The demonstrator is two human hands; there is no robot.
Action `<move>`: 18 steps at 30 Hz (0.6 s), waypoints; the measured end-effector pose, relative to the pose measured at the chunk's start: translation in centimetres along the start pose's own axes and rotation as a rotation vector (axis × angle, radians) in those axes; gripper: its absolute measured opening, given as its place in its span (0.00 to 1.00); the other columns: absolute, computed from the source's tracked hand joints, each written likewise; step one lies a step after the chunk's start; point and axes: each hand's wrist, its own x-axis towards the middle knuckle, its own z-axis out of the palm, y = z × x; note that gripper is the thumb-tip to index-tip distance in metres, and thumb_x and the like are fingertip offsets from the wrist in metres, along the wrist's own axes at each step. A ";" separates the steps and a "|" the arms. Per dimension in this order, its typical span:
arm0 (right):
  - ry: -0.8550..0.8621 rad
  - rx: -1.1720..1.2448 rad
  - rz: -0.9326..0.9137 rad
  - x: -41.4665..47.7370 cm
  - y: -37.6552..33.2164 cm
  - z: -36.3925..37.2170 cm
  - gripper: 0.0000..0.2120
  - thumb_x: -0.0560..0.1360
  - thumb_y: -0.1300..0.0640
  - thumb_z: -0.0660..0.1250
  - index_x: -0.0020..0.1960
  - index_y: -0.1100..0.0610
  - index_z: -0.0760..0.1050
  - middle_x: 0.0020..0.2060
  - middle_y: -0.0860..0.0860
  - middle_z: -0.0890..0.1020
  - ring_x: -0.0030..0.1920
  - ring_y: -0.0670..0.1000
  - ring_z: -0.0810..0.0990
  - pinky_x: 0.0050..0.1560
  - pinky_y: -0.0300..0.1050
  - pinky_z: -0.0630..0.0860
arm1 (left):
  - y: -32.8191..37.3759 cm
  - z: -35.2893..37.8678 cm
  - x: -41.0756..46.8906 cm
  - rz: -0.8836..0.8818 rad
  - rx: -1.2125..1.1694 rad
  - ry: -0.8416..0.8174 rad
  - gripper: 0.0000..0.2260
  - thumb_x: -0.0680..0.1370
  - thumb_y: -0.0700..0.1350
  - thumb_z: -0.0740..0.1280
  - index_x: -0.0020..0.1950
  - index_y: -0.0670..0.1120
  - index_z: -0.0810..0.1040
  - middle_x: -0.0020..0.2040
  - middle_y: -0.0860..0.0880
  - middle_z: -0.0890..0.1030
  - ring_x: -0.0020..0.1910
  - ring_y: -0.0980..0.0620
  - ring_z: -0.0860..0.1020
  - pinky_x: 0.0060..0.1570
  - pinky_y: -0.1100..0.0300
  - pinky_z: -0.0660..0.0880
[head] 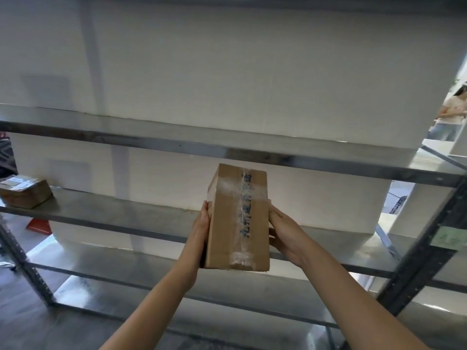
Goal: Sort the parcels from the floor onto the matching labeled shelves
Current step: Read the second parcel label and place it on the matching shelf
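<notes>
A tall brown cardboard parcel (238,218), sealed with clear tape and marked with dark lettering, is held upright in front of the metal shelving. My left hand (201,229) presses its left side and my right hand (284,232) grips its right side. The parcel hangs in the air at the level of the middle shelf (113,213), below the upper shelf (151,135). A green label (452,237) is stuck on the right upright post.
Another cardboard parcel (25,192) with white labels lies at the left end of the middle shelf. A red object (38,226) sits low on the left. Lower shelves (126,263) run beneath. A person (452,114) stands far right behind the rack.
</notes>
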 end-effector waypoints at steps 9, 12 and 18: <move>0.030 -0.163 0.119 0.8 0.1 -0.1 0.34 0.80 0.32 0.48 0.51 0.52 0.86 0.45 0.52 0.88 0.52 0.54 0.85 0.61 0.52 0.79 | 0.1 -0.9 0.6 0.058 0.271 -0.027 0.36 0.70 0.81 0.51 0.78 0.74 0.52 0.80 0.63 0.60 0.76 0.56 0.64 0.73 0.48 0.63; 0.064 -0.099 0.076 1.1 0.3 -0.1 0.28 0.82 0.36 0.51 0.57 0.52 0.84 0.51 0.51 0.87 0.56 0.54 0.83 0.65 0.53 0.77 | -0.1 -0.6 0.8 0.177 0.344 0.056 0.31 0.79 0.71 0.51 0.81 0.68 0.51 0.81 0.61 0.56 0.81 0.54 0.55 0.80 0.43 0.56; 0.074 -0.087 -0.094 1.3 0.4 -0.4 0.17 0.84 0.45 0.55 0.63 0.47 0.80 0.53 0.48 0.87 0.58 0.50 0.83 0.68 0.52 0.75 | 1.0 -0.2 1.6 0.140 0.357 0.042 0.24 0.85 0.56 0.55 0.81 0.65 0.55 0.70 0.54 0.63 0.68 0.51 0.73 0.70 0.51 0.73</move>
